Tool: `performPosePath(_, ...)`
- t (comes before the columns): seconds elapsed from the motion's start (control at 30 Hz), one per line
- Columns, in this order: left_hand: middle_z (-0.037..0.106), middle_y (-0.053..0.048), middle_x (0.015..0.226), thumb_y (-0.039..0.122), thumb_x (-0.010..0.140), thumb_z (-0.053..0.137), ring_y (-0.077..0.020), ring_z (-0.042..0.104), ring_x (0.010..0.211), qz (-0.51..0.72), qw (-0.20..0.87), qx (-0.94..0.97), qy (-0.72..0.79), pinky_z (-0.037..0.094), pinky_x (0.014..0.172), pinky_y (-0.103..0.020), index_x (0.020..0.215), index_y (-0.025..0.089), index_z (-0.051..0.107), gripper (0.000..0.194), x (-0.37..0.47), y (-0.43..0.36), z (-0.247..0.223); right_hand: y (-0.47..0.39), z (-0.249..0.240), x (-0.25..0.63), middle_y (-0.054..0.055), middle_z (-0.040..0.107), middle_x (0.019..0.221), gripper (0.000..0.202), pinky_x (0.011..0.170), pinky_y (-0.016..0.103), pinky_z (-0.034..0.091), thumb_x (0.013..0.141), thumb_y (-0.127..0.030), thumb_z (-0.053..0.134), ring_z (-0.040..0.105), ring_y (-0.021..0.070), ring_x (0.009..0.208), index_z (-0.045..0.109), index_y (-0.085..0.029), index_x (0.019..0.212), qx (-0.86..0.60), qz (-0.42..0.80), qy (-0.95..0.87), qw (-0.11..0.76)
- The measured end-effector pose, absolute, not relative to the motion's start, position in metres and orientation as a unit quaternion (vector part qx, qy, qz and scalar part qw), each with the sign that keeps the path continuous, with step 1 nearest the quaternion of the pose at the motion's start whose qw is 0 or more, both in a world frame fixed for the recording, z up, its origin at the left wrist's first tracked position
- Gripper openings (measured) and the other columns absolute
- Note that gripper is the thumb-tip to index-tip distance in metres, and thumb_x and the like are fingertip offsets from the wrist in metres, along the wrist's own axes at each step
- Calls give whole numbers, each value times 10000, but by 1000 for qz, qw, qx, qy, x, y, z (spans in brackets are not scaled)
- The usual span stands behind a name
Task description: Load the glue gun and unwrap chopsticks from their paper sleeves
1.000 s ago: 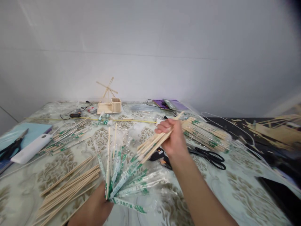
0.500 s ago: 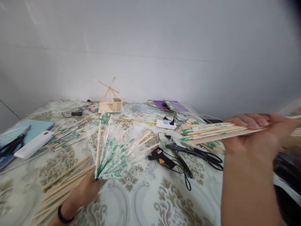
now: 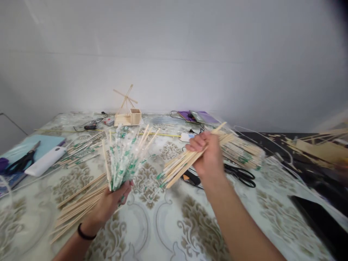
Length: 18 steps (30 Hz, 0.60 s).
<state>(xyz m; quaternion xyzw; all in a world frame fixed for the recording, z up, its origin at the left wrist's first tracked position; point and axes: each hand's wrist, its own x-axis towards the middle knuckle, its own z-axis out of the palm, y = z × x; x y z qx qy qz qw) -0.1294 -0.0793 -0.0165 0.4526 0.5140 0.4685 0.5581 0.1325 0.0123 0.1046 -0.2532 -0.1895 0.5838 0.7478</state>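
My left hand (image 3: 115, 199) is closed round the lower end of a fan of green-and-white paper wrappers (image 3: 123, 156), with a few bare sticks among them. A bundle of wooden chopsticks (image 3: 181, 165), some with bits of wrapper, is gripped in my right hand (image 3: 205, 150) and slants down to the left. The bundle's lower ends are above the table, partly over a black glue gun (image 3: 191, 177). Loose bare chopsticks (image 3: 78, 208) lie on the patterned tablecloth beside and behind my left wrist.
A small stick windmill model (image 3: 126, 117) stands at the back. Black scissors (image 3: 240, 174) and wrapped chopsticks (image 3: 244, 150) lie at the right, near a dark tablet-like object (image 3: 318, 221). More scissors (image 3: 24, 159) and a white device (image 3: 45, 161) are at the left. A power strip (image 3: 187, 137) sits mid-table.
My right hand has come left and inward with its chopstick bundle, which now tilts down. My left hand has risen slightly, and its wrappers stand more upright and closer together.
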Motion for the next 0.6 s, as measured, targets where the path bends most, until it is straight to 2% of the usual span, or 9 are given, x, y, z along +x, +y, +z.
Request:
performPosePath(0.07, 605, -14, 715, 647, 812, 709, -116, 511, 582, 477, 555, 450, 512, 473, 554, -255, 798, 161, 662, 488, -124, -80, -19, 11, 86, 97, -118, 377, 460, 327, 374, 161, 343, 735, -167, 697, 329, 39, 368, 407, -220, 593, -260, 616, -212, 713)
performPosePath(0.13, 681, -52, 837, 650, 817, 703, -165, 609, 708, 479, 551, 447, 517, 542, 676, -301, 853, 172, 683, 480, -122, -81, -21, 9, 74, 68, -111, 379, 468, 330, 396, 173, 351, 733, -212, 711, 334, 45, 389, 413, -221, 591, -261, 633, -229, 692)
performPosePath(0.2, 703, -68, 849, 667, 829, 677, -190, 638, 728, 475, 550, 443, 524, 556, 684, -329, 880, 173, 695, 497, -121, -81, -22, 10, 69, 47, -109, 370, 480, 340, 417, 185, 353, 746, -256, 714, 337, 50, 403, 409, -224, 599, -260, 635, -241, 686)
performPosePath(0.3, 656, -32, 739, 701, 835, 638, -151, 579, 593, 474, 546, 430, 541, 498, 555, -291, 854, 176, 661, 525, -121, -81, -21, 12, 69, 34, -106, 377, 500, 332, 442, 204, 366, 766, -290, 707, 354, 61, 421, 413, -230, 623, -261, 628, -253, 688)
performPosePath(0.4, 536, 31, 632, 674, 810, 681, -96, 443, 518, 479, 531, 421, 559, 382, 485, -229, 775, 199, 577, 488, -122, -82, -20, 12, 73, 34, -103, 375, 508, 330, 449, 210, 373, 773, -286, 702, 359, 65, 429, 412, -232, 624, -262, 622, -263, 689)
performPosePath(0.5, 395, 53, 563, 598, 818, 702, -89, 319, 503, 472, 523, 440, 558, 272, 467, -239, 648, 214, 451, 489, -123, -87, -17, 11, 79, 40, -102, 362, 504, 335, 438, 198, 374, 776, -286, 695, 342, 60, 425, 410, -227, 608, -261, 622, -269, 687)
performPosePath(0.6, 333, 49, 545, 502, 836, 695, -102, 276, 522, 467, 511, 469, 548, 241, 497, -270, 584, 221, 377, 493, -125, -91, -16, 14, 88, 50, -106, 347, 509, 350, 426, 189, 386, 797, -307, 701, 331, 56, 413, 414, -226, 615, -255, 618, -274, 691)
